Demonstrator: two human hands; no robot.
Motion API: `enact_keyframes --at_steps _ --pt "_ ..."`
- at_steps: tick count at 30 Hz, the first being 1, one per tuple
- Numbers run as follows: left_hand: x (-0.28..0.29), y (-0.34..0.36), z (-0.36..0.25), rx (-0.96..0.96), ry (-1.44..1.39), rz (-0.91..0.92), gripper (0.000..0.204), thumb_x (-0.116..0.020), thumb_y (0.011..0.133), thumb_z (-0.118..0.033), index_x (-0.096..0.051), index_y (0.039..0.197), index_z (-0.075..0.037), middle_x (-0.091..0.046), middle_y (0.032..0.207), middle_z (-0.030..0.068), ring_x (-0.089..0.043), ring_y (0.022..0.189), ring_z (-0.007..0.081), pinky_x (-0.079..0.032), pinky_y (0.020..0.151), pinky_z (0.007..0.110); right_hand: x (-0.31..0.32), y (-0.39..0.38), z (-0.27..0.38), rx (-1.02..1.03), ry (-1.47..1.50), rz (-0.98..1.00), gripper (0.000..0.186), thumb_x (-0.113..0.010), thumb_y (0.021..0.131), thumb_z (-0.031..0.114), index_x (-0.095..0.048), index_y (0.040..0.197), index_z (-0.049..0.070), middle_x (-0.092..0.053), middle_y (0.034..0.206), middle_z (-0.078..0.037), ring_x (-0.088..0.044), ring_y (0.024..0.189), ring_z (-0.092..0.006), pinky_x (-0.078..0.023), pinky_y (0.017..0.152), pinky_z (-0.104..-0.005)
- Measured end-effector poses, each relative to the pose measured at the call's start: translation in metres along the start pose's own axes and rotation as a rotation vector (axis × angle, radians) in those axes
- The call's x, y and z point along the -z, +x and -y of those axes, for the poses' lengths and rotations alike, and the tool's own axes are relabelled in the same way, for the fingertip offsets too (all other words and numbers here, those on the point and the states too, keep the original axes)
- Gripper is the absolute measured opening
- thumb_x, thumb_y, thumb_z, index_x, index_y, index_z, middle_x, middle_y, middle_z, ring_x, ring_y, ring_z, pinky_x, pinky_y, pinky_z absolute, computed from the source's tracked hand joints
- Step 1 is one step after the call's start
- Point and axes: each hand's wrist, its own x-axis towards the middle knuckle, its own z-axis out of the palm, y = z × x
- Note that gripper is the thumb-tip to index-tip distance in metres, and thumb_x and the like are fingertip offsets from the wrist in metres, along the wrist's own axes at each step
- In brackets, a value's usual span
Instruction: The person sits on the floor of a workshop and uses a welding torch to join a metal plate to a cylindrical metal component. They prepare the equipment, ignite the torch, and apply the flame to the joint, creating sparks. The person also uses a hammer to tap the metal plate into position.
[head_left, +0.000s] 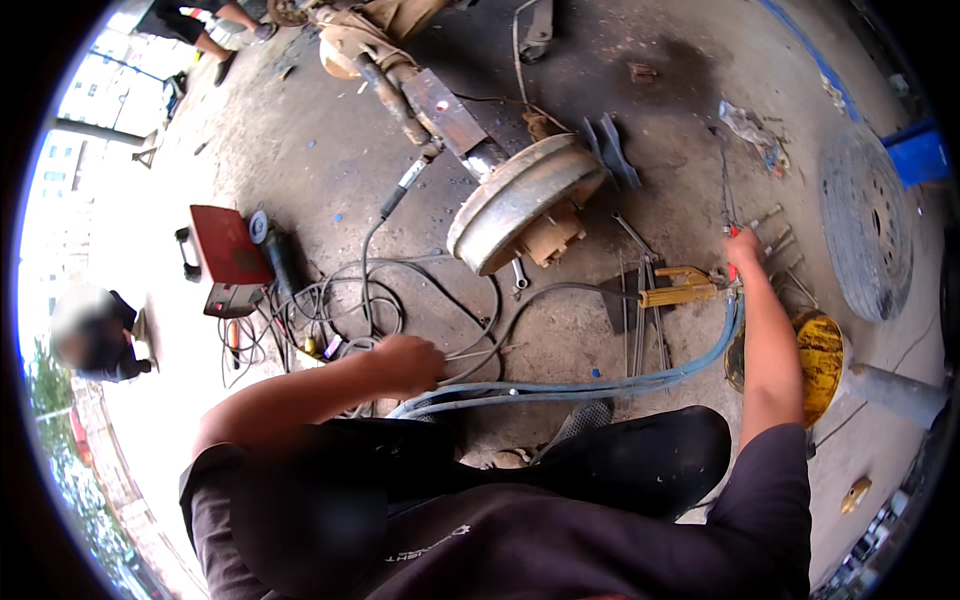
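My left hand [405,365] is closed low over the black cables [497,315], with a thin pale rod [480,352] extending right from beside its fingers; whether it grips the rod is unclear. My right hand [741,248] is closed round a red-handled tool [733,268] at the right. Beneath it lie a yellow torch-like tool [680,293] joined to blue hoses [680,375], long metal rods [640,335] and a wrench [632,232]. Ahead of me lies a rusty axle [440,110] with a large metal drum [510,215] at its near end.
A red welding machine [225,245] and an angle grinder [280,260] stand left. A wheel [865,225], yellow drum [820,355] and metal pipe [895,395] are right. Two metal plates [610,150] lie beyond. Other people appear at the left [100,330] and upper left [200,30].
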Motion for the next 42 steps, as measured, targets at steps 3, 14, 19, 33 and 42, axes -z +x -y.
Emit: enact_keyframes --at_steps 3,14,19,33,42 --pt "-0.013 -0.073 0.067 0.270 -0.260 -0.245 0.038 -0.071 0.091 -0.035 -0.070 0.109 -0.002 -0.071 0.109 0.0189 -0.067 0.107 0.0372 -0.054 0.090 0.048 -0.017 0.033 -0.009 0.048 -0.108 0.085 0.028 -0.071 0.085 0.021 -0.075 0.100 -0.001 -0.072 0.108 -0.026 -0.071 0.104 -0.0409 -0.057 0.086 -0.0479" --pt "0.170 -0.008 0.270 0.309 0.372 -1.008 0.081 -0.086 0.077 -0.019 -0.048 0.148 -0.008 -0.053 0.143 0.0075 -0.049 0.134 0.0277 -0.043 0.113 0.039 0.077 -0.139 0.085 0.346 0.278 0.273 0.058 -0.074 0.092 0.029 -0.057 0.129 -0.013 -0.066 0.126 -0.031 -0.069 0.112 -0.0370 -0.054 0.094 -0.0422" --pt "0.283 0.051 0.275 0.173 0.444 -1.095 0.107 -0.089 0.071 -0.013 -0.031 0.159 -0.030 -0.039 0.157 0.0100 -0.044 0.142 0.0309 -0.043 0.114 0.042 0.193 -0.333 0.075 0.108 0.373 0.397 0.058 -0.078 0.088 0.017 -0.055 0.134 -0.010 -0.070 0.111 -0.022 -0.067 0.094 -0.0220 -0.055 0.083 -0.0369" --pt "0.327 0.085 0.318 -0.067 0.469 -1.047 0.100 -0.090 0.064 -0.008 -0.043 0.150 -0.027 -0.047 0.149 0.0086 -0.051 0.136 0.0320 -0.047 0.111 0.042 0.188 -0.493 0.007 -0.399 0.385 -0.141 0.051 -0.070 0.096 0.017 -0.054 0.132 -0.015 -0.065 0.096 -0.011 -0.060 0.077 -0.0163 -0.051 0.072 -0.0301" --pt "0.320 0.099 0.345 -0.262 0.336 -1.096 0.103 -0.091 0.059 -0.001 -0.048 0.149 -0.028 -0.050 0.147 0.0096 -0.054 0.133 0.0337 -0.048 0.112 0.039 0.197 -0.493 -0.008 -0.403 0.306 -0.013 0.049 -0.071 0.093 0.014 -0.056 0.131 -0.014 -0.065 0.098 -0.010 -0.058 0.083 -0.0143 -0.050 0.076 -0.0303"
